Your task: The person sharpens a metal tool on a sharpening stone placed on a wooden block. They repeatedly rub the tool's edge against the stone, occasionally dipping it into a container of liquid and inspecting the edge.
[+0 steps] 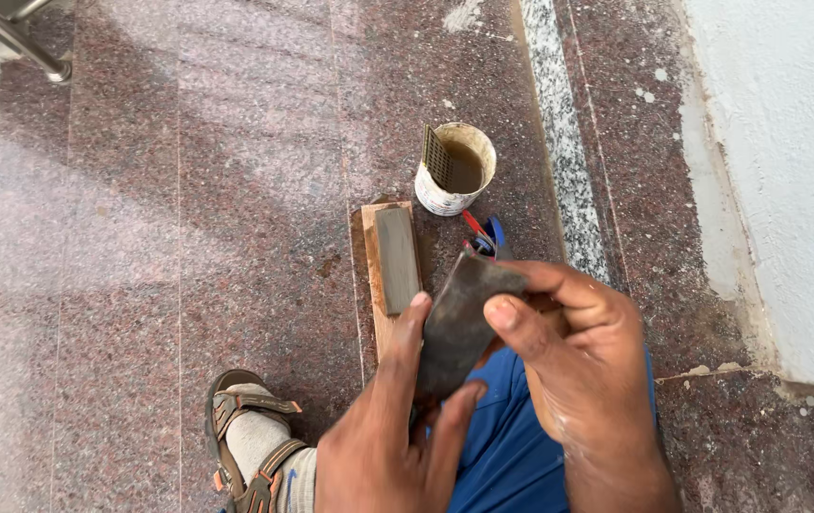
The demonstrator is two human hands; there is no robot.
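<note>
Broadly, floor: polished reddish-brown granite slabs fill most of the view, with a pale speckled strip running along the right and white dust near a whitewashed wall.
Trouser leg: blue cloth under both hands, so the person seems to sit or crouch on the floor.
Right hand: its grip is clamped on the upper end of the blade, thumb on the face, fingers wrapped behind.
Left hand: its grip is closed on the lower end, index finger laid up along the left edge, thumb crossing the bottom.
Metal blade: a flat, dark grey piece held in the air between both hands, tilted, just right of the board and above the knee.
Wooden board: lies flat on the floor, lengthwise away from the person, carrying the stone.
Sharpening stone: a grey bar resting on the board, untouched and apart from the blade.
Cup: a small white container of murky liquid beyond the board, a slotted metal strip leaning inside.
Sandalled foot: brown straps over a grey sock, left of the hands.
Doing it well: judging by the hold, keeping fingertips off the working edge and the tilt steady looks wise.
Hard to make out: the blade's lower end is hidden by the hands; a red-and-blue item behind it is mostly covered; metal rails top left are cut off.
</note>
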